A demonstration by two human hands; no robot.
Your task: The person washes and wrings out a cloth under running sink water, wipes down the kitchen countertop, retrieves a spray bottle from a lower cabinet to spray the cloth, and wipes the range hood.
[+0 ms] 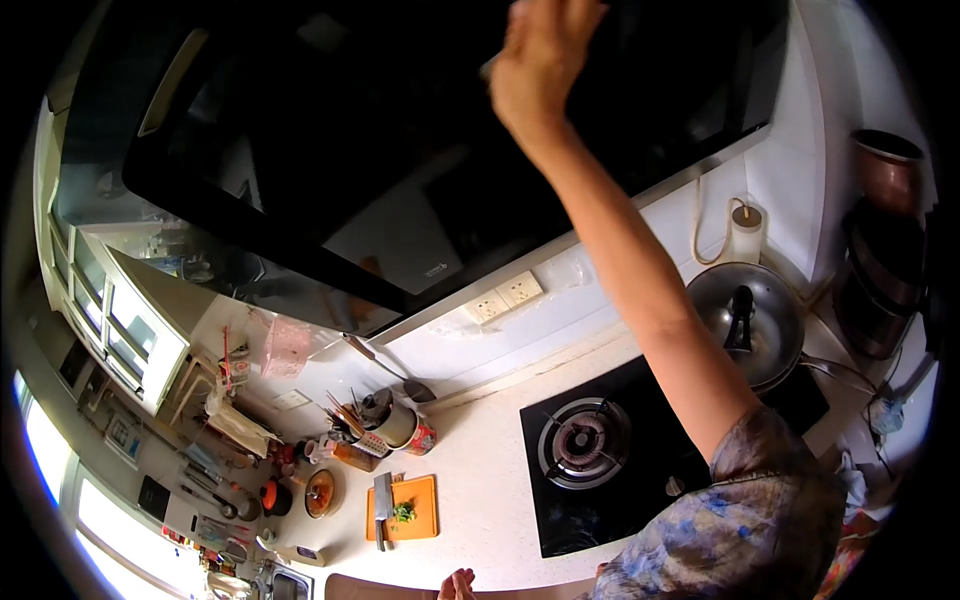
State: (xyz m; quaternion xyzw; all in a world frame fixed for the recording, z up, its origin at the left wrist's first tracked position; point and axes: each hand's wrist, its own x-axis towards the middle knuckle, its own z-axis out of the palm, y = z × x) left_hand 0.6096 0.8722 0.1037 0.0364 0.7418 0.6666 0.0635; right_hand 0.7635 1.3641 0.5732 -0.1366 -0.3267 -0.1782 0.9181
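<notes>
My right hand is raised in front of the dark glossy range hood, its fingers stretched upward and partly cut off by the top edge. Nothing shows in it, and I cannot tell whether it touches the hood. Low at the bottom edge, my left hand has its fingers drawn together with no object visible in them. Closest to it on the counter lies an orange cutting board, bearing a cleaver and a small heap of chopped greens.
Below my right arm is a black gas stove; a lidded pan sits on its right burner. Utensil holders, a bowl of food and a small orange-lidded pot stand left. A spatula leans by the wall.
</notes>
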